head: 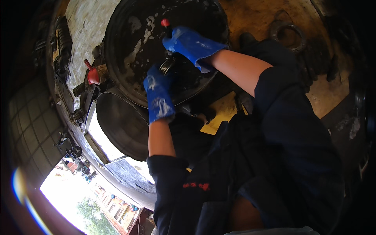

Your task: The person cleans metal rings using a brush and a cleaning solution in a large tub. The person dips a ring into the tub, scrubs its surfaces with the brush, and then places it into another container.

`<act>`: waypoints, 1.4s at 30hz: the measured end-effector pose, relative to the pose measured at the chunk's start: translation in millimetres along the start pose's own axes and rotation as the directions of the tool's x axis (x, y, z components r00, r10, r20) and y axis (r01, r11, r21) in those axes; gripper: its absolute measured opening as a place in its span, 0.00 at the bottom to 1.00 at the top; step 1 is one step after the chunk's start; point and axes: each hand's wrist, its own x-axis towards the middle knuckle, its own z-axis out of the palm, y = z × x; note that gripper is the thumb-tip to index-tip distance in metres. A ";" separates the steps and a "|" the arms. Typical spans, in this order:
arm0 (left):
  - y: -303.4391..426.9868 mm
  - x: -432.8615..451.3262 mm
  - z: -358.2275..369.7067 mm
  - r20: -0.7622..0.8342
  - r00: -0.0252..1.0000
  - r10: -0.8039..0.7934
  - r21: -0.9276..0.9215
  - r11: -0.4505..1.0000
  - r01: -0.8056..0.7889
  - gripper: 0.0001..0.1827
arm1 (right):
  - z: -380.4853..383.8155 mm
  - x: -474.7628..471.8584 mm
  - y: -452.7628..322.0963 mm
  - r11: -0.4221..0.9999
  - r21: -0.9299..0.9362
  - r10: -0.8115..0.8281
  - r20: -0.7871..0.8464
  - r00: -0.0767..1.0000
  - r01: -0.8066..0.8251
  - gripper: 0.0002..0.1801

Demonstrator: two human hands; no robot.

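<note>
Both my hands wear blue rubber gloves and work over a large round dark basin (pixel 117 70) holding dark liquid with patches of foam. My right hand (pixel 179 41) is closed around a dark handle with a red rounded end (pixel 165 22); the tool's other end is hard to make out. Lower in the basin, my left hand (pixel 158 91) grips a shiny, curved metal part (pixel 167 66), seemingly ring-shaped, whose full form is hidden by the glove and shadow. Wet foam clings to the left glove.
Left of the basin is a red funnel-like vessel (pixel 93 75) with a handle. Below it stands another round dark container (pixel 120 123). A metal ring (pixel 288 36) lies on the stained floor at right. Greasy ribbed machine parts (pixel 62 48) lie at far left.
</note>
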 end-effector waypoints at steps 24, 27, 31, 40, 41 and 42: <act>-19.7 24.8 23.6 -0.166 0.970 0.180 0.139 0.978 -0.158 0.29 | 32.2 -4.2 20.5 0.971 -0.191 0.127 -0.103 0.987 -0.145 0.19; 27.8 38.4 9.3 0.035 0.988 0.152 0.173 0.973 -0.155 0.26 | 31.9 -5.0 30.3 0.895 -0.443 0.051 -0.029 0.998 -0.059 0.21; 32.2 14.4 3.8 -0.038 0.975 0.220 0.104 0.971 -0.215 0.23 | 19.2 -8.1 21.7 0.856 -0.506 -0.078 0.074 0.994 0.104 0.20; -73.0 -32.0 33.2 -0.057 0.996 -0.069 -0.088 0.994 0.064 0.29 | 2.0 -48.4 -42.6 0.882 0.307 -0.402 0.098 0.910 0.357 0.20; -77.9 -32.9 33.7 -0.031 0.996 -0.080 -0.077 0.994 0.077 0.29 | 13.7 -50.4 -42.7 0.903 0.277 -0.376 0.137 0.916 0.329 0.19; -81.6 -32.5 34.4 -0.004 0.996 -0.084 -0.069 0.994 0.084 0.30 | 23.8 -52.8 -42.9 0.922 0.241 -0.349 0.173 0.921 0.304 0.19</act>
